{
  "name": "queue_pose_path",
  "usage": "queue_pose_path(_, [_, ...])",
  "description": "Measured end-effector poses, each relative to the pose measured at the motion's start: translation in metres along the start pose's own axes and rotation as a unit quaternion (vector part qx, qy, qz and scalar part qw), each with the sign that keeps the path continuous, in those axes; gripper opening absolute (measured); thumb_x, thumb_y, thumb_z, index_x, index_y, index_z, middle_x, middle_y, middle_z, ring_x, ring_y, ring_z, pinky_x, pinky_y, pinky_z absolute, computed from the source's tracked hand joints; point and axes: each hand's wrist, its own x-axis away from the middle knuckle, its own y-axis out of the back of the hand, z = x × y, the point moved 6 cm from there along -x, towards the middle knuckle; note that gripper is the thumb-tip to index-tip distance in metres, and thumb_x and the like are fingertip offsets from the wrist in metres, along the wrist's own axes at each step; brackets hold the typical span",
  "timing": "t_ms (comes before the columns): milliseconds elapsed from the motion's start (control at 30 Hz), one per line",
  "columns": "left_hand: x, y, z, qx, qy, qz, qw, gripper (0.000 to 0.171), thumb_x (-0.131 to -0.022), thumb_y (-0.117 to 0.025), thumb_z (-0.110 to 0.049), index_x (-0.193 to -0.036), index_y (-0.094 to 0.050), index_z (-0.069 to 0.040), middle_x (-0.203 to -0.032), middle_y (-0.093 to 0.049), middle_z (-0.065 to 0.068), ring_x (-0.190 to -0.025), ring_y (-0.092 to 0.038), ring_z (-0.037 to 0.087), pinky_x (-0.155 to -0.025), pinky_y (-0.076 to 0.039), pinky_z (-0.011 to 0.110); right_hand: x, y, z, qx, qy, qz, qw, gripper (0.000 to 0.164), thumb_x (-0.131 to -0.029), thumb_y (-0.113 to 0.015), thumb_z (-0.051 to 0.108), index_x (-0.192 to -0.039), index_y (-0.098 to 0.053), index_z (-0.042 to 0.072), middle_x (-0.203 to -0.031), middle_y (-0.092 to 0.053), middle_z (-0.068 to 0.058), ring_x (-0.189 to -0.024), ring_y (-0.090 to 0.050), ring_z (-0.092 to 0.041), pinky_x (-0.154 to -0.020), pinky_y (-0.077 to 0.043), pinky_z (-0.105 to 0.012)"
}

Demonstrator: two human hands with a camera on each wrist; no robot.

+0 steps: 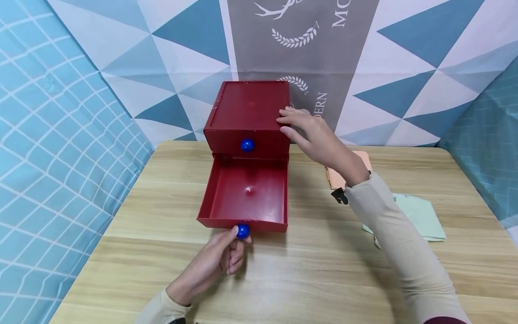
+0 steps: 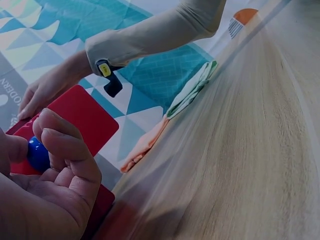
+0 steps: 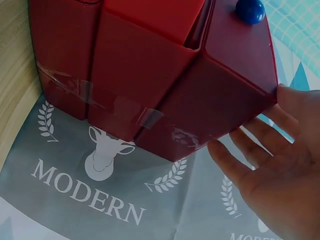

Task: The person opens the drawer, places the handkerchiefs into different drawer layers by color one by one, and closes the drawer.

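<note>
A dark red drawer cabinet (image 1: pixel 251 105) stands at the back of the wooden table, its lower visible drawer (image 1: pixel 259 198) pulled out with a bare inside. My left hand (image 1: pixel 214 258) pinches that drawer's round blue knob (image 1: pixel 243 231) between thumb and fingers. Above it, the top drawer with its own blue knob (image 1: pixel 247 145) is closed. My right hand (image 1: pixel 313 135) rests at the cabinet's upper right edge, fingers extended. The right wrist view shows its fingers (image 3: pixel 252 147) spread along the top section's edge, and clear tape (image 3: pixel 150 117) across the stacked sections' side.
To the right on the table (image 1: pixel 162 261) lie a folded orange cloth (image 1: pixel 362 159), partly behind the right forearm, and a folded pale green cloth (image 1: pixel 421 216). A patterned backdrop (image 1: pixel 194 31) rises right behind the cabinet, and a blue gridded sheet (image 1: pixel 52 148) borders the left side.
</note>
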Motion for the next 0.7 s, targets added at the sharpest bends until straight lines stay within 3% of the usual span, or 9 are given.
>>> queue_pose_path(167, [-0.001,0.000,0.002,0.004,-0.001,0.001,1.0000,0.049,-0.109,-0.033,-0.040,-0.119,-0.055,0.003,-0.070,-0.046,-0.001,-0.056,-0.044,0.012,-0.053,-0.039,0.021,0.007,0.004,0.013,0.024,0.015,-0.013,1.000,0.044,-0.100,-0.061,0.026,-0.142,-0.056,0.014,-0.155,-0.041,-0.008,-0.146,-0.032,-0.020,-0.117,-0.028,-0.047])
queue_pose_path(400, [-0.002,-0.001,0.002,0.015,0.003,0.002,0.9999,0.047,-0.109,-0.034,-0.040,-0.118,-0.056,0.001,-0.070,-0.045,-0.001,-0.056,-0.043,0.012,-0.053,-0.039,0.021,0.029,0.027,0.034,0.058,0.040,-0.048,0.996,0.047,-0.097,-0.066,0.021,-0.143,-0.055,0.017,-0.157,-0.037,-0.002,-0.145,-0.033,-0.019,-0.111,-0.039,-0.046])
queue_pose_path(567, [-0.001,-0.001,0.003,0.017,0.009,0.001,0.9998,0.048,-0.109,-0.034,-0.040,-0.120,-0.054,0.003,-0.069,-0.044,-0.001,-0.057,-0.043,0.013,-0.054,-0.039,0.021,0.053,0.046,0.029,0.079,0.026,-0.066,0.994,0.050,-0.098,-0.065,0.020,-0.146,-0.052,0.022,-0.158,-0.036,-0.001,-0.145,-0.033,-0.022,-0.111,-0.038,-0.050])
queue_pose_path(700, [-0.001,-0.001,0.002,0.023,0.007,0.006,0.9997,0.046,-0.110,-0.034,-0.038,-0.119,-0.055,0.001,-0.070,-0.044,-0.001,-0.057,-0.043,0.012,-0.054,-0.040,0.021,0.074,0.057,0.018,0.095,0.000,-0.067,0.993,0.051,-0.097,-0.066,0.016,-0.146,-0.052,0.019,-0.157,-0.037,-0.003,-0.143,-0.035,-0.026,-0.110,-0.037,-0.054])
